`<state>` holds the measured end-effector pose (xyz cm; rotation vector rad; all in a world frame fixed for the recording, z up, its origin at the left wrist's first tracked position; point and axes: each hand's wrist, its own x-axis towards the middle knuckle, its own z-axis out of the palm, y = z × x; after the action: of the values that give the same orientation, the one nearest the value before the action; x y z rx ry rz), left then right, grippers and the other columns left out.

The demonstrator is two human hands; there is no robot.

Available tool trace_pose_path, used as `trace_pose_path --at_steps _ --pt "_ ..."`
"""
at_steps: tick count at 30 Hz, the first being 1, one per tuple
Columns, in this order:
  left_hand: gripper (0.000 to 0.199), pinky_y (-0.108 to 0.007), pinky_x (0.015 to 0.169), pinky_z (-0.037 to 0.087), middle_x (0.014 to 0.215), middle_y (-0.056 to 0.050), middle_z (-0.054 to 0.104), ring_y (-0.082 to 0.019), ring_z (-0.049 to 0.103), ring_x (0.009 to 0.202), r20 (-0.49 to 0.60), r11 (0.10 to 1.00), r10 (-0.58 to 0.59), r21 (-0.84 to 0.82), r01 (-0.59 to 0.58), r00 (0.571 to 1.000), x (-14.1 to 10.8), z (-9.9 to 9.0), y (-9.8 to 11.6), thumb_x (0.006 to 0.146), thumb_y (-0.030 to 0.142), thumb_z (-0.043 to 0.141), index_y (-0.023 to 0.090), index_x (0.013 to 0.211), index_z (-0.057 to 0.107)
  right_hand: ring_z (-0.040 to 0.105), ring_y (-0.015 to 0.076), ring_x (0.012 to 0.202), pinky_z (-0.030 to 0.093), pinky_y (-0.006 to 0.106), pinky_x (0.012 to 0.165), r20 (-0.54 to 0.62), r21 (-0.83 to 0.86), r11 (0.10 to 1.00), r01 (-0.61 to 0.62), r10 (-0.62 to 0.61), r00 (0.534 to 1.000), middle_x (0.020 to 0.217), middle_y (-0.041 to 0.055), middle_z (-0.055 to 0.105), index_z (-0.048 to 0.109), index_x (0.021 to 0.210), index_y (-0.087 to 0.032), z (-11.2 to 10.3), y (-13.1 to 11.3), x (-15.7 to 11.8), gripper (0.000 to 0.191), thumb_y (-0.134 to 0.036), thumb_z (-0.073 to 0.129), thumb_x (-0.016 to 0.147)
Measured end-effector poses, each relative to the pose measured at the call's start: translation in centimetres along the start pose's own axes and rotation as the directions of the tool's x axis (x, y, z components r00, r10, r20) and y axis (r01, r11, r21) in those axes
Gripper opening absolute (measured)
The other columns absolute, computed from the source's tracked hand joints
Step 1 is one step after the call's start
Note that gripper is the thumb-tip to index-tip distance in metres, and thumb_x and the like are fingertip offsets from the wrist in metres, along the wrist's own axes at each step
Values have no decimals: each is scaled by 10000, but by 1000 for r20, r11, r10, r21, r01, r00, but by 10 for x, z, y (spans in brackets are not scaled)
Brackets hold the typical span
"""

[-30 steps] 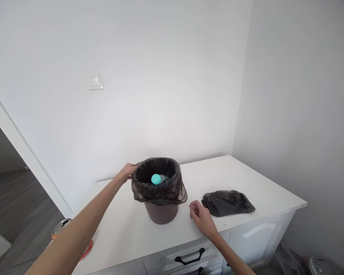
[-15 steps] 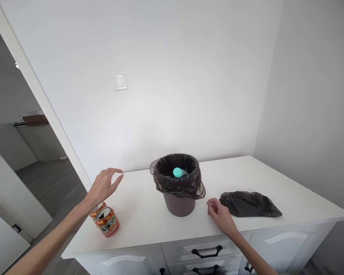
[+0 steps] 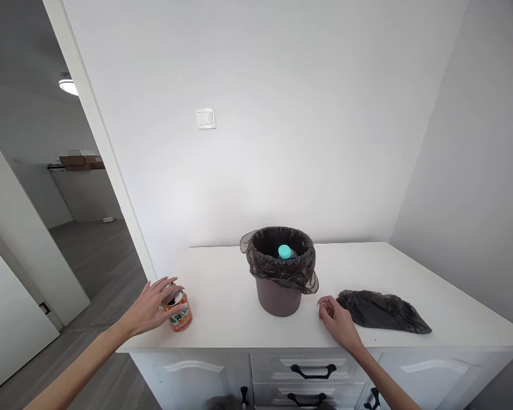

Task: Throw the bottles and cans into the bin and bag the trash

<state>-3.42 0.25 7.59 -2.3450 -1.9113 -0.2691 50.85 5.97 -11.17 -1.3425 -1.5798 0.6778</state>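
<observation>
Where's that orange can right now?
In the head view, the orange can stands upright at the left end of the white counter, left of the lined bin. The left grip is beside it, partly hiding it.

Pale walls (image 3: 303, 114), light switch (image 3: 206, 118), grey floor (image 3: 100, 250), ceiling lamp (image 3: 69, 87), white cabinet (image 3: 192, 381)

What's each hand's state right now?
Left hand: open around the top of an orange can; contact can't be told.
Right hand: loosely closed beside the black plastic bag, nothing visible in it.
</observation>
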Motion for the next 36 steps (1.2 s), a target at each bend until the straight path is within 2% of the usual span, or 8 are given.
trace_pose_path --at_steps 5,13,19,26,29,31,33,36 --pt "453 -453 995 524 1386 -80 651 -326 568 1309 -123 999 45 -17 -48 991 6 13 3 936 656 509 302 1106 734 610 209 648 449 308 672 -9 2 1000 -4 4 1000 678 -4 643 575 970 -237 1 -1 1 204 -400 472 901" --pt "400 -464 913 466 1119 -82 724 -322 603 1150 -302 999 -16 44 30 953 12 33 18 935 613 505 261 962 692 595 197 633 440 291 646 -3 27 1000 1 -1 1000 676 -9 640 578 980 -236 0 6 5 198 -397 482 917" --pt "403 -432 841 471 1067 -87 724 -329 603 1118 -370 999 -46 7 52 928 29 43 33 910 618 523 256 936 700 596 196 644 445 289 644 5 55 998 -5 5 1000 693 -6 640 575 986 -239 -1 9 8 200 -399 468 931" --pt "398 -452 892 476 1072 -90 720 -328 590 1140 -351 1000 -13 -13 9 936 60 55 70 919 616 528 253 946 688 603 197 638 440 281 631 -14 88 996 1 1 1000 697 -3 646 583 972 -239 -4 3 11 183 -381 486 909" --pt "368 -534 1041 419 1070 -79 740 -333 595 1196 -370 1000 23 13 -19 929 69 55 86 924 592 536 256 950 684 605 197 630 442 281 627 -22 100 995 9 -7 1000 686 -6 641 578 962 -241 -5 -1 11 175 -377 481 907" --pt "315 -597 1179 280 1101 -59 757 -338 561 1301 -364 994 108 55 -95 925 71 49 95 928 551 558 263 976 675 601 197 620 439 282 623 -28 94 995 21 -18 999 678 -6 639 578 957 -242 -6 -3 10 173 -376 483 904" --pt "270 -601 1245 177 1155 -35 762 -330 509 1390 -337 979 204 88 -185 919 73 39 101 936 514 565 272 1000 664 597 199 612 436 286 620 -32 75 997 30 -27 999 673 -5 639 583 950 -244 -6 -5 9 176 -383 487 900" --pt "279 -571 1254 221 1239 -29 741 -319 504 1408 -349 969 247 79 -235 904 74 15 109 947 506 535 278 1055 656 600 205 609 438 295 622 -32 56 998 31 -29 999 668 0 637 590 947 -245 -6 -6 9 200 -407 485 898"
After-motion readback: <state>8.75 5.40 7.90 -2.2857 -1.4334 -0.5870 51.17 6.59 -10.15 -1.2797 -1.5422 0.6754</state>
